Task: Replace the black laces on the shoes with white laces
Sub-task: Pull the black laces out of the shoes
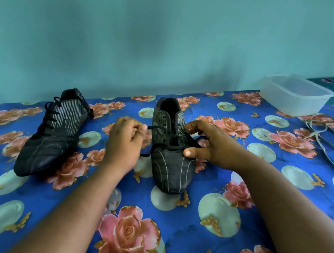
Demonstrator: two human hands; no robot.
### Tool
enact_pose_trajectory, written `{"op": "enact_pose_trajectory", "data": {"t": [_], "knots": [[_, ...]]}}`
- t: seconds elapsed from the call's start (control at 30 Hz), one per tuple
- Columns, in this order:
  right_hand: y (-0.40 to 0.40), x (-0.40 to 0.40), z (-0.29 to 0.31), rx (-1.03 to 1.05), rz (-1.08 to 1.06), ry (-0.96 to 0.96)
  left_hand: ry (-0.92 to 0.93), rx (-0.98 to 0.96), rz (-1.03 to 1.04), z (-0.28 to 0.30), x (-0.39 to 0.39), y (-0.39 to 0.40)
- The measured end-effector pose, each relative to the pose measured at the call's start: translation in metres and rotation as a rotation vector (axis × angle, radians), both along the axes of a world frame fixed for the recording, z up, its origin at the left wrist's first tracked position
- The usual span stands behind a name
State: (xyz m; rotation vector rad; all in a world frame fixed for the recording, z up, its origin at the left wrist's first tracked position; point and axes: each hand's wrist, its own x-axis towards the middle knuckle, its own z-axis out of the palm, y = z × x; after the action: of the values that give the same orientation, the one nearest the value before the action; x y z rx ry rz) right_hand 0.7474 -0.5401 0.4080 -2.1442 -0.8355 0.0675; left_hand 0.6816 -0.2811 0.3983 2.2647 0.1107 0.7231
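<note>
Two black shoes with pale stripes lie on a blue floral cloth (174, 235). The left shoe (50, 138) is laced with a black lace and leans on its side. The right shoe (170, 156) stands in the middle, toe toward me, its upper eyelets bare and its black lace (162, 129) partly pulled out. My left hand (125, 143) pinches one end of that lace beside the shoe. My right hand (208, 145) rests over the shoe's right side, fingers curled at the lace, thumb stretched across the vamp. White laces (319, 135) lie at the right edge.
A clear plastic container (295, 93) stands at the back right, just behind the white laces. A teal wall rises right behind the cloth's far edge. The cloth stretches bare in front of the shoes, under my forearms.
</note>
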Motion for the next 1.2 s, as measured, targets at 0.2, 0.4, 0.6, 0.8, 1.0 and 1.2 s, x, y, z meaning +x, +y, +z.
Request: {"op": "enact_pose_trajectory", "data": {"t": [0.2,0.4,0.6,0.8,1.0,1.2], "knots": [[-0.002,0.000,0.002,-0.038,-0.033,-0.032,0.011,-0.174,0.079,0.006,-0.006,0.003],[0.007,-0.011,0.012,0.082,-0.049,-0.218,0.027,-0.181,-0.301,0.008,-0.015,-0.014],[0.025,-0.024,0.010,-0.028,-0.021,-0.355,0.267,0.055,-0.472,0.006,-0.023,-0.020],[0.028,-0.027,0.012,0.010,-0.014,-0.278,0.369,0.126,-0.466,0.009,-0.021,-0.019],[0.025,-0.030,0.023,0.239,0.000,0.004,0.393,0.129,-0.434,0.010,-0.022,-0.021],[0.010,-0.020,0.035,0.514,-0.368,0.236,0.411,0.128,-0.437,0.012,-0.024,-0.022]]}}
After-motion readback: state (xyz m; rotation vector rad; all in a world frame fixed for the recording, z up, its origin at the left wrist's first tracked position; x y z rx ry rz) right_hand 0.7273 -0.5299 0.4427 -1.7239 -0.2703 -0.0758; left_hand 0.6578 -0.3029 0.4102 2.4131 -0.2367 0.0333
